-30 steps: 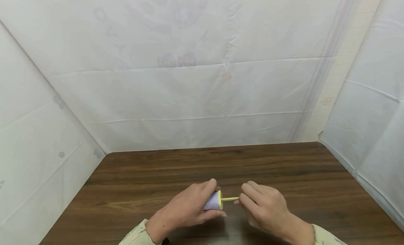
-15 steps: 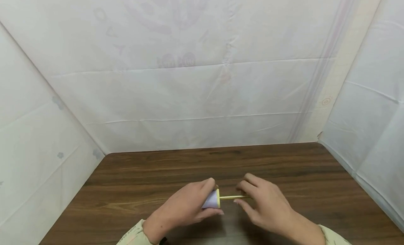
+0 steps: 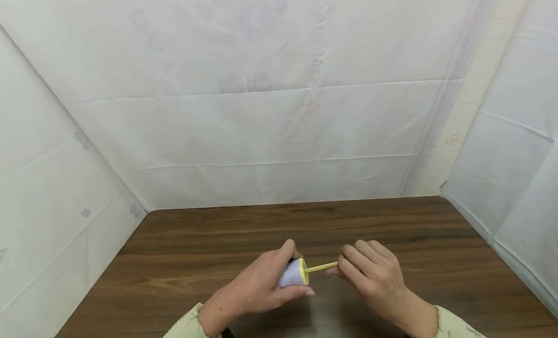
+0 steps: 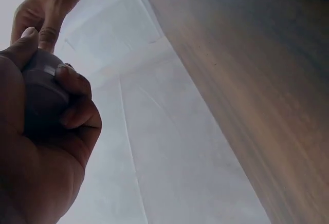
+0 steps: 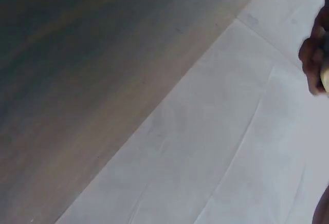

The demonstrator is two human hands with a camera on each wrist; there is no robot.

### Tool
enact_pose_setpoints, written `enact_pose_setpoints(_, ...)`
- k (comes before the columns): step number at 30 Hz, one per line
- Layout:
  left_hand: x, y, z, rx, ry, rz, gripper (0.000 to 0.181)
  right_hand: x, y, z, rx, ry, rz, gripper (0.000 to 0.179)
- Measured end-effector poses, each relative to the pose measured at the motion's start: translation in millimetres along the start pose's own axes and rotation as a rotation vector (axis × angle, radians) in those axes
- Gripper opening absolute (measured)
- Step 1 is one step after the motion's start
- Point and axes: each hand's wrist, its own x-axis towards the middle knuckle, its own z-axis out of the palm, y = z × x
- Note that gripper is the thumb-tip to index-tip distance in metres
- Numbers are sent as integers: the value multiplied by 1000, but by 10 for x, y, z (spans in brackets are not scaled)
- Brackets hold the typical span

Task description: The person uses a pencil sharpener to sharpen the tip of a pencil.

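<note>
In the head view my left hand (image 3: 266, 280) grips a small lavender cylinder (image 3: 291, 274) with a yellow rim, fingers on its far side and thumb below. Out of its rimmed end, facing right, comes a thin yellow rod (image 3: 320, 268), tilted slightly upward. The curled fingers of my right hand (image 3: 375, 277) hold the rod's other end, which they hide. From the left wrist view the cylinder (image 4: 45, 88) shows dark between thumb and bent fingers, with the right hand (image 4: 51, 8) beyond it. The right wrist view catches only part of a hand (image 5: 312, 62) at its edge.
Both hands are over the near part of a dark brown wooden table (image 3: 196, 241). A white printed sheet (image 3: 270, 134) hangs behind its far edge. More white sheeting covers the left side (image 3: 52, 192) and the right side (image 3: 519, 192).
My right hand loosened its fingers on the rod half a second ago and has curled them round it again, a little farther right. The rod now tilts upward. My left hand keeps hold of the cylinder.
</note>
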Motion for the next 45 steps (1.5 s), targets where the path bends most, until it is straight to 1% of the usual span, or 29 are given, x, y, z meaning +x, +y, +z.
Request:
enact_pose_setpoints(1,-2,1,5,26,-3,7,47,-14,-15,-18,32,-50,40,47)
enact_pose_setpoints(3,-5,-1,13,121,-7,39,48,-55,-63,-65,141,-193,190,46)
enact_pose_setpoints(5,-8,-6,21,225,-7,76,49,-87,-125,-126,242,-370,422,45)
enact_pose_setpoints(7,-9,-13,27,315,-5,105,50,-102,-168,-171,290,-518,627,47)
enact_pose_setpoints(8,-7,-17,29,347,-3,117,51,-104,-178,-185,303,-567,689,49)
enact_pose_setpoints(9,-6,-21,30,356,-5,118,51,-102,-179,-195,302,-603,719,48)
enact_pose_setpoints(10,-6,-24,28,352,-5,110,51,-98,-173,-202,306,-626,722,46)
enact_pose_setpoints(12,-5,-29,15,320,3,84,51,-93,-140,-205,313,-609,654,37)
enact_pose_setpoints(14,-5,-30,-4,256,12,44,50,-76,-89,-196,299,-541,542,25)
enact_pose_setpoints(16,-7,-29,-24,169,17,7,50,-47,-33,-173,255,-419,397,23)
enact_pose_setpoints(18,-9,-21,-37,76,14,-19,49,-1,18,-138,173,-268,242,32)
enact_pose_setpoints(20,-9,-11,-42,-2,3,-31,47,55,61,-104,81,-120,106,38)
enact_pose_setpoints(22,-6,0,-45,-51,-10,-26,46,106,87,-74,31,-8,2,41)
enact_pose_setpoints(24,-8,6,-51,-54,-20,-22,46,129,93,-50,20,48,-59,42)
enact_pose_setpoints(25,-11,6,-56,-45,-26,-22,46,124,88,-42,31,53,-69,43)
enact_pose_setpoints(27,-20,2,-66,2,-32,-20,47,83,53,-35,73,11,-41,45)
enact_pose_setpoints(29,-29,-9,-75,78,-39,-10,48,6,-1,-51,160,-108,63,46)
enact_pose_setpoints(30,-30,-17,-75,129,-42,6,48,-35,-32,-69,228,-198,155,45)
enact_pose_setpoints(32,-27,-34,-69,237,-53,60,49,-98,-84,-128,429,-429,414,43)
enact_pose_setpoints(34,-21,-50,-56,326,-66,122,49,-125,-102,-190,616,-638,715,43)
enact_pose_setpoints(35,-18,-57,-49,358,-73,149,49,-127,-102,-218,679,-724,846,43)
enact_pose_setpoints(36,-16,-63,-43,379,-76,164,50,-122,-95,-240,713,-798,945,42)
enact_pose_setpoints(37,-14,-67,-39,381,-85,164,49,-111,-85,-255,730,-857,1006,41)
enact_pose_setpoints(38,-14,-70,-39,367,-95,153,49,-102,-75,-263,727,-886,1023,39)
enact_pose_setpoints(39,-13,-72,-43,345,-99,129,48,-95,-65,-265,704,-884,998,36)
enact_pose_setpoints(40,-13,-73,-50,321,-99,100,47,-93,-56,-260,674,-855,937,32)
enact_pose_setpoints(41,-13,-72,-60,291,-95,69,47,-91,-47,-250,632,-803,844,29)
enact_pose_setpoints(43,-15,-67,-81,221,-79,2,48,-80,-16,-210,503,-646,603,24)
enact_pose_setpoints(45,-18,-55,-101,161,-57,-37,49,-60,31,-152,342,-426,328,24)
